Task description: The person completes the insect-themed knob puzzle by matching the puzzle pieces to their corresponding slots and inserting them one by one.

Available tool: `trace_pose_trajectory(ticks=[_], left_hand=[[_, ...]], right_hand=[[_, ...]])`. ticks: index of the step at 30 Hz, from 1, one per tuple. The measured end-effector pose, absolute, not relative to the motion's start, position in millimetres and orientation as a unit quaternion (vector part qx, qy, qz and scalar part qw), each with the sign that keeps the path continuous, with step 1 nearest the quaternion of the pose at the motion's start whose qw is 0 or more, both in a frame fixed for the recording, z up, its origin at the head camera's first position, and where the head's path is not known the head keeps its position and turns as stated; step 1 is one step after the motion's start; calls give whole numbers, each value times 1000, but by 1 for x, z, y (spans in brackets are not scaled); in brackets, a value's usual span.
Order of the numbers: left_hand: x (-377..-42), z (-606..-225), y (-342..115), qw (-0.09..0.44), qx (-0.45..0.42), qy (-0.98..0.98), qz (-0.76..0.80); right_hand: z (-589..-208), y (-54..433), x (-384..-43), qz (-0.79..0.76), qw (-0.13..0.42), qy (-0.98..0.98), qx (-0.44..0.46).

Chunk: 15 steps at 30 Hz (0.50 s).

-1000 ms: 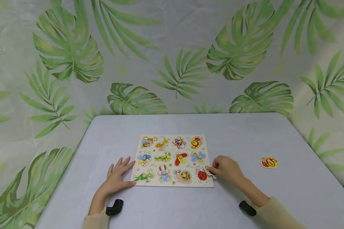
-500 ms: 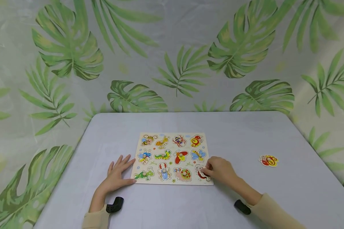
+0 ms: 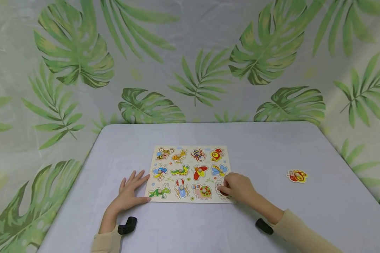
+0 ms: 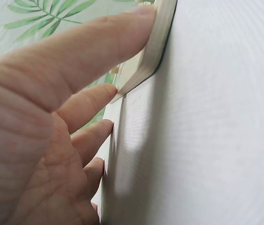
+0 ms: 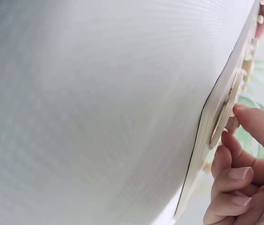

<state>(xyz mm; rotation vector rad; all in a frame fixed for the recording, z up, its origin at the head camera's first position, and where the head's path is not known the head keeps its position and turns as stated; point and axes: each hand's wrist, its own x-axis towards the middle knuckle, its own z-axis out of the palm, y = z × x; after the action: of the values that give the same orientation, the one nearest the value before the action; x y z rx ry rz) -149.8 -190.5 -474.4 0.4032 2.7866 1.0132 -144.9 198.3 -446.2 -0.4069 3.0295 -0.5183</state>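
A wooden peg puzzle board point(image 3: 206, 201) with several insect pictures lies on the table. My right hand point(image 3: 240, 188) pinches a ladybug puzzle piece point(image 3: 223, 198) by its knob at the board's lower right corner. Seen from the right wrist, that piece point(image 5: 221, 124) lies close over the board surface, slightly tilted, with thumb and index finger at the knob. My left hand point(image 3: 128, 196) is spread at the board's left edge. In the left wrist view, its thumb point(image 4: 122, 33) presses on the board's near corner point(image 4: 147, 65), and its fingers extend along the side.
A loose red and yellow winged-insect piece point(image 3: 297, 176) lies on the white table point(image 3: 259, 147), right of the board. Knobbed pieces such as the snail point(image 3: 202, 192) and the green grasshopper point(image 3: 159, 191) sit in the board. A leaf-printed cloth point(image 3: 196, 80) hangs behind the table.
My right hand has moved left with the ladybug piece, from beside the board's right edge onto the ladybug picture at the lower right. My left hand stays in place.
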Motion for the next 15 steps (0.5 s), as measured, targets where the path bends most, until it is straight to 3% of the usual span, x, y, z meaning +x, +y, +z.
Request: trace_pose_trajectory(ticks=[15], left_hand=[[-150,-473,-190,76,133,928,339]], right_hand=[[-447,194,-146,-152,17,981,-122]])
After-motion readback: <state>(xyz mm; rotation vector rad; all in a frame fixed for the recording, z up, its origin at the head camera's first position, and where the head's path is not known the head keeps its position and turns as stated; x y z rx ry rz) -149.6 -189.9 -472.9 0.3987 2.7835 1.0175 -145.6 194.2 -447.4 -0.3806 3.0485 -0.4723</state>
